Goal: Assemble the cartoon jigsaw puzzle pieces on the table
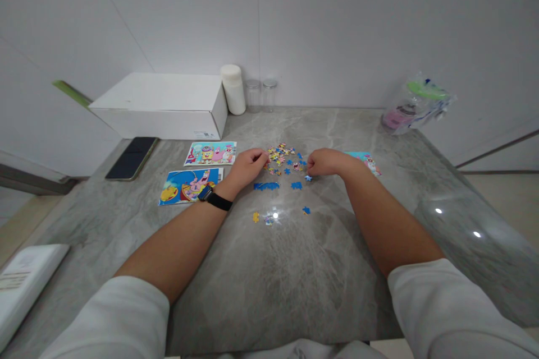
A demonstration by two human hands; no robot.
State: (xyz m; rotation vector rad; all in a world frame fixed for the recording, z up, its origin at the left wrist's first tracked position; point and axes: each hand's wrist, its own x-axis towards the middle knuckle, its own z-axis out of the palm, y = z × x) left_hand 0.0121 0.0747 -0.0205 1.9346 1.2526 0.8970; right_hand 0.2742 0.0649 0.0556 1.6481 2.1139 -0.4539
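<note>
Loose jigsaw puzzle pieces (pixel 281 151) lie in a small heap on the grey table. My left hand (pixel 250 164), with a black watch at its wrist, rests at the heap's left side. Its fingers are curled, and whatever they may hold is hidden. On the right, my right hand (pixel 324 162) points down with fingers pinched at a blue-and-white puzzle piece (pixel 309 178). Between the hands and slightly nearer lie a joined blue strip of pieces (pixel 266 185) and a smaller blue section (pixel 296 185). Closer still are a yellow piece (pixel 256 217), a multicoloured piece (pixel 269 220) and a blue piece (pixel 306 210).
Two cartoon picture cards, one pink-and-teal (pixel 210 153) and one blue (pixel 174 179), lie left; another card (pixel 368 161) is partly behind my right forearm. A phone (pixel 132 158), white box (pixel 162 104), white bottle (pixel 233 92), glasses (pixel 269 96) and plastic-wrapped cup (pixel 402 115) stand around.
</note>
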